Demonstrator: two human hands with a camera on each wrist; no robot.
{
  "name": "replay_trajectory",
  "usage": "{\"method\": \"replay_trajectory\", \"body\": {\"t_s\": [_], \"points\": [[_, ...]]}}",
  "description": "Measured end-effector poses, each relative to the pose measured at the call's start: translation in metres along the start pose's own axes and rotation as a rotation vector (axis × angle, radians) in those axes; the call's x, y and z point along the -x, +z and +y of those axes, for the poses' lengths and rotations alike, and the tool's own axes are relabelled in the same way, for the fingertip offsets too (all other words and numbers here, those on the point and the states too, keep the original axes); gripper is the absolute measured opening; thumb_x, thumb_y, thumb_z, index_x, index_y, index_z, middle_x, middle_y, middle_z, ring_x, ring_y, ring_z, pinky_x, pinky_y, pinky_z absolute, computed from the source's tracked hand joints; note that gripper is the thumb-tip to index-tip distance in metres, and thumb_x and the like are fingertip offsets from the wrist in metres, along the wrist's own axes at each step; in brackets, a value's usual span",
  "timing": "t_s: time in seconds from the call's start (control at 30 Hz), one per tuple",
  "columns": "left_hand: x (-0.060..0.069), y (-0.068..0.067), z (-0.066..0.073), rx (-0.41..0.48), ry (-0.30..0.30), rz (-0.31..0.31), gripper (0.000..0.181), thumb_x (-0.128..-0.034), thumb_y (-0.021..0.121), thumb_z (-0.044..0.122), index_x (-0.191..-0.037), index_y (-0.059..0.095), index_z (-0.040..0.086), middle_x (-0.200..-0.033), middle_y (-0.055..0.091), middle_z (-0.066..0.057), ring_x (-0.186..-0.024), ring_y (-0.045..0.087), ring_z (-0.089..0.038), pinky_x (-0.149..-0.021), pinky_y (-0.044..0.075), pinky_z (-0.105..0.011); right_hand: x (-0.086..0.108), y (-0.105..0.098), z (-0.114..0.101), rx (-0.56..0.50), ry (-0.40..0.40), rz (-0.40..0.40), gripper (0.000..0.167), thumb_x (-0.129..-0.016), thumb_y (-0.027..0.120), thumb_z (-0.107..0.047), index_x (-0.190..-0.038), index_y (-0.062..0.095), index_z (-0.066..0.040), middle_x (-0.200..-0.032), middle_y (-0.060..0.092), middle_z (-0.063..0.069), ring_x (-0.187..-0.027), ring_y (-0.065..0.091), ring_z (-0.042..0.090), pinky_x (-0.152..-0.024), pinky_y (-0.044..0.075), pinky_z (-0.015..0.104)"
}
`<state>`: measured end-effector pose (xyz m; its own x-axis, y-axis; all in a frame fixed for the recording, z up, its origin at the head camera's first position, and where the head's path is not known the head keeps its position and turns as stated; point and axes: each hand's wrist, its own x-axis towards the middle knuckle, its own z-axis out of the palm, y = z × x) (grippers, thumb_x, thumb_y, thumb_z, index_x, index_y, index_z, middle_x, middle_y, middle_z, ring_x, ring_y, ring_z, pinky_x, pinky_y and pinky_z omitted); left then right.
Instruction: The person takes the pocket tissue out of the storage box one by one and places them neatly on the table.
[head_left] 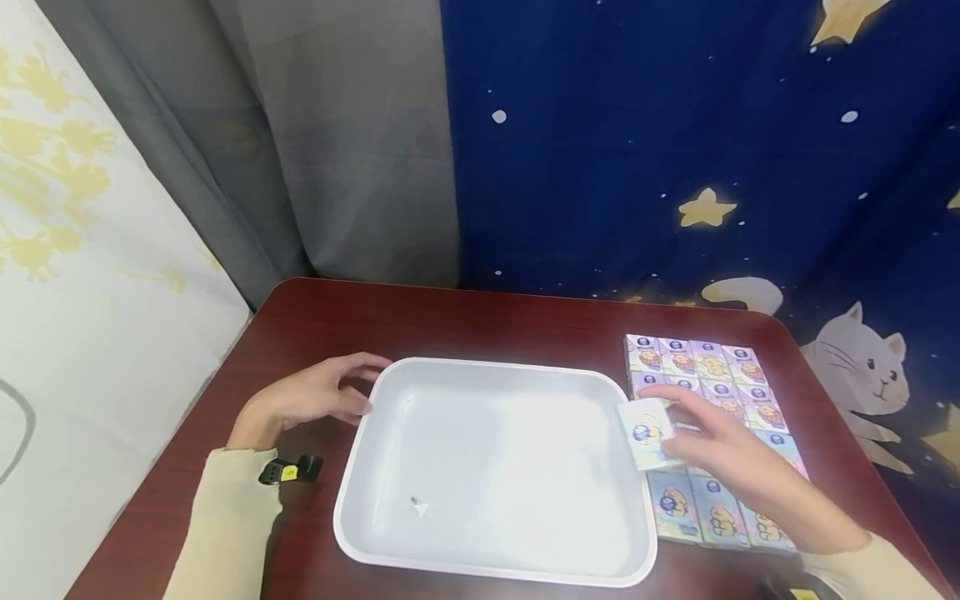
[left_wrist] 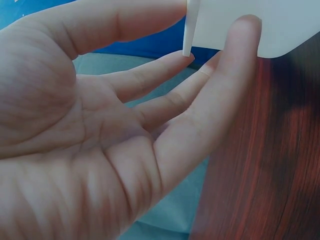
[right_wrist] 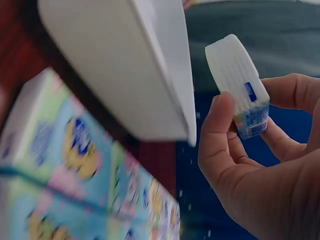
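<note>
My right hand (head_left: pixel 720 450) pinches a small tissue pack (head_left: pixel 645 433) between thumb and fingers, above the right rim of the white plastic tray (head_left: pixel 495 575). In the right wrist view, the pack (right_wrist: pixel 235 75) shows a white pleated side, a blue mark and a printed lower end. My left hand (head_left: pixel 318 392) is at the tray's left side, its fingertips at the rim. The left wrist view shows those fingers (left_wrist: pixel 200 110) extended and only slightly bent beside the tray wall (left_wrist: pixel 285 25). Cartoon-printed tissue packs (head_left: pixel 720 508) lie in rows right of the tray, partly behind my right hand.
A tiny white scrap or mark (head_left: pixel 420 507) shows on the tray floor. Everything stands on a dark red wooden table (head_left: pixel 450 325). Behind it hang a grey curtain (head_left: pixel 360 150) and a blue starry curtain (head_left: pixel 600 167); a white patterned surface (head_left: pixel 97 292) is at left.
</note>
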<state>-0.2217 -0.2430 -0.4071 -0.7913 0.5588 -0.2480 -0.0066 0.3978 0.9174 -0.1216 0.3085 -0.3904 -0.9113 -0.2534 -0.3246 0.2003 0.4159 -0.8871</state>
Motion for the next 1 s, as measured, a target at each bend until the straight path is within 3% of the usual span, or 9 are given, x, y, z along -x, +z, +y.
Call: {"method": "replay_trajectory", "body": {"t_s": [0.1,0.2,0.37,0.63,0.8,1.0], "points": [[0.001,0.000,0.001,0.004,-0.004,0.001,0.073,-0.0977,0.077,-0.001,-0.161,0.041,-0.007,-0.145,0.059,-0.029,-0.114,0.073,-0.038,-0.090,0.066,-0.049,0.013,-0.013,0.021,-0.093,0.059,0.019,0.064,-0.109,0.062,-0.016,-0.168,0.040,-0.028,-0.147,0.061,0.022,-0.111,0.074,0.033,-0.088,0.066,0.050],[0.002,0.000,0.002,-0.001,-0.004,0.005,0.073,-0.0979,0.077,0.000,-0.161,0.042,-0.006,-0.145,0.059,-0.030,-0.115,0.073,-0.039,-0.091,0.066,-0.049,0.026,-0.026,0.046,-0.182,0.068,0.041,0.063,-0.110,0.055,-0.007,-0.161,0.047,-0.042,-0.138,0.066,0.007,-0.107,0.074,0.028,-0.086,0.066,0.046],[0.003,0.001,0.001,-0.009,-0.004,0.004,0.072,-0.0983,0.077,-0.001,-0.161,0.041,-0.006,-0.145,0.058,-0.030,-0.114,0.073,-0.038,-0.090,0.066,-0.048,0.045,-0.049,0.091,-0.362,-0.002,0.031,0.075,-0.107,0.041,0.008,-0.149,0.056,-0.053,-0.127,0.070,-0.008,-0.106,0.075,0.025,-0.083,0.066,0.046],[0.004,-0.001,-0.001,0.001,-0.008,0.011,0.071,-0.0992,0.075,-0.002,-0.162,0.042,-0.005,-0.146,0.058,-0.030,-0.111,0.074,-0.041,-0.091,0.066,-0.046,0.074,-0.076,0.137,-0.253,0.142,0.163,0.057,-0.114,0.043,-0.001,-0.153,0.037,-0.042,-0.127,0.065,-0.023,-0.109,0.070,0.011,-0.085,0.061,0.029],[0.005,-0.002,-0.002,0.006,-0.013,0.015,0.072,-0.0985,0.077,-0.001,-0.161,0.042,-0.005,-0.146,0.058,-0.029,-0.112,0.073,-0.039,-0.091,0.066,-0.046,0.084,-0.090,0.162,-0.290,0.126,0.183,0.055,-0.116,0.041,-0.001,-0.145,0.040,-0.047,-0.123,0.065,-0.028,-0.106,0.069,0.006,-0.082,0.060,0.027],[0.006,-0.002,-0.003,0.008,-0.011,0.013,0.073,-0.0978,0.078,0.000,-0.161,0.041,-0.006,-0.145,0.058,-0.029,-0.114,0.072,-0.038,-0.091,0.066,-0.047,0.092,-0.094,0.183,-0.376,0.063,0.196,0.066,-0.112,0.040,0.008,-0.132,0.055,-0.054,-0.117,0.068,-0.021,-0.101,0.070,0.009,-0.079,0.060,0.029]]}}
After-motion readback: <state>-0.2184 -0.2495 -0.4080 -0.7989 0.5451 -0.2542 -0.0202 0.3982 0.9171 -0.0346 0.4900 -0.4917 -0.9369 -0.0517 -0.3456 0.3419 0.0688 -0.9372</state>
